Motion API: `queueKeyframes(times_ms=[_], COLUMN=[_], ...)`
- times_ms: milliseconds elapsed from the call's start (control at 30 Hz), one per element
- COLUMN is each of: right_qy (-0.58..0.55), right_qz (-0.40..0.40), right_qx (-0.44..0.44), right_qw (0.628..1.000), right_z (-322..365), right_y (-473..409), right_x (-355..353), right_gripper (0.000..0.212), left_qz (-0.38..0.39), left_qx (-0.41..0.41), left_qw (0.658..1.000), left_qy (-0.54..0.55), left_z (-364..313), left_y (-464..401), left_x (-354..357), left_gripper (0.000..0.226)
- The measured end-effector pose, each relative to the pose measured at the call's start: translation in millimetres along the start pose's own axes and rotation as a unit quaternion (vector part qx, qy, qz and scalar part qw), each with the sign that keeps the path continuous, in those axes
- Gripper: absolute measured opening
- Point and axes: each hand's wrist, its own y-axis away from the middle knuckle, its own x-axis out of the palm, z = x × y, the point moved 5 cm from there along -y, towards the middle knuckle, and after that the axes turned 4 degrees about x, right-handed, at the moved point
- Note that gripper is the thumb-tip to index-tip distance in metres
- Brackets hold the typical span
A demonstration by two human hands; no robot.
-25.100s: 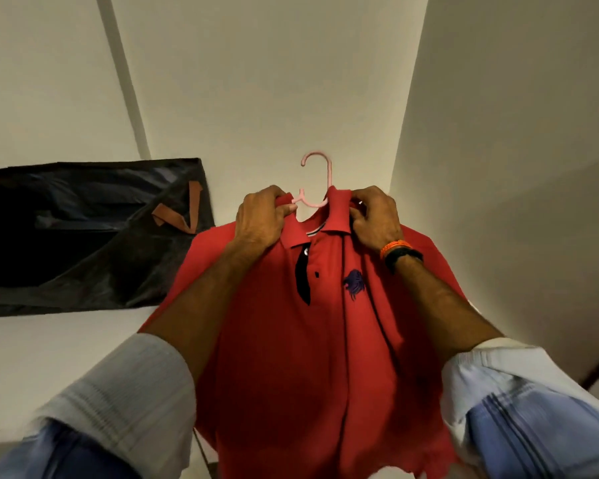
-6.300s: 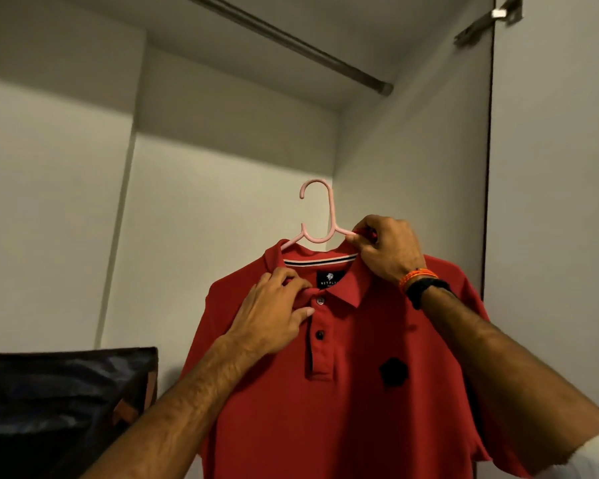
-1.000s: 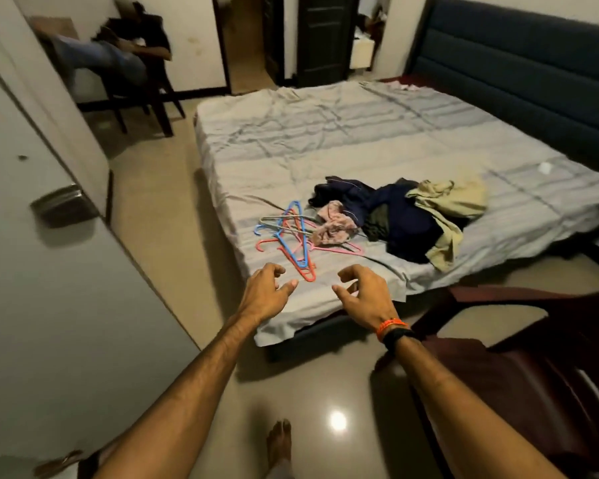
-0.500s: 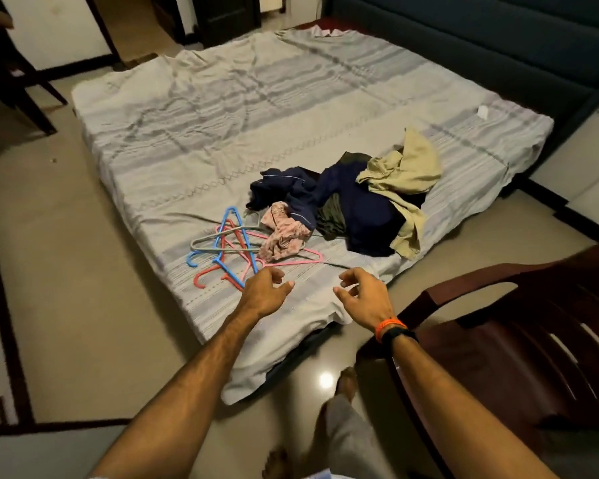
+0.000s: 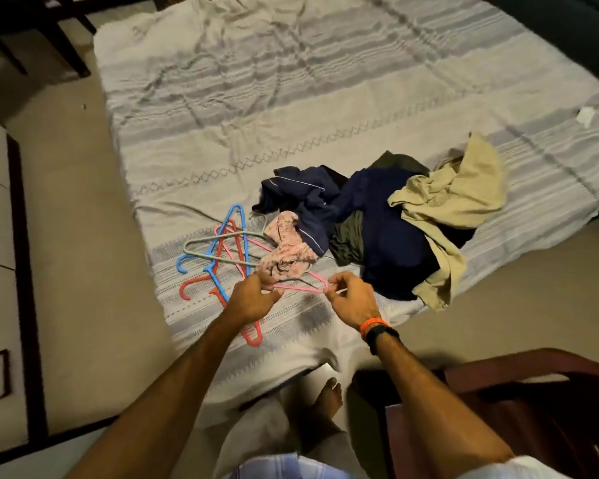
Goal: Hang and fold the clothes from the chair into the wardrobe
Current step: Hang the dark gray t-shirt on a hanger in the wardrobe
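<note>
L hand (image 5: 253,300) pinches one end of the pink hanger (image 5: 300,288), R hand (image 5: 351,300) pinches the other; it lies on the bed (image 5: 291,98) btwn them, partly under the pink floral garment (image 5: 286,252). Looks light, thin, stiff plastic, prob snags on the hanger pile (image 5: 218,257) just left of the L hand. The clothes heap (image 5: 388,223) beyond the R hand looks soft, floppy; best taken at collar/shoulders.
</note>
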Motion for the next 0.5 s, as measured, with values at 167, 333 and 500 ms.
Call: queueKeyframes(times_ms=[167, 333, 500], right_qy=[0.031, 0.060, 0.144], right_qz=[0.056, 0.091, 0.093], right_qx=[-0.002, 0.010, -0.027], right_qw=[0.998, 0.994, 0.985], right_z=[17, 37, 52], right_y=[-54, -105, -157], right_x=[18, 44, 75], right_gripper=[0.012, 0.017, 0.048], left_qz=[-0.008, 0.019, 0.029], left_qx=[-0.015, -0.024, -0.062], left_qw=[1.000, 0.999, 0.998], left_qy=[0.020, 0.012, 0.008], left_z=[2, 14, 29], left_y=[-53, -112, -168], left_x=[1, 7, 14], left_gripper=[0.032, 0.030, 0.029])
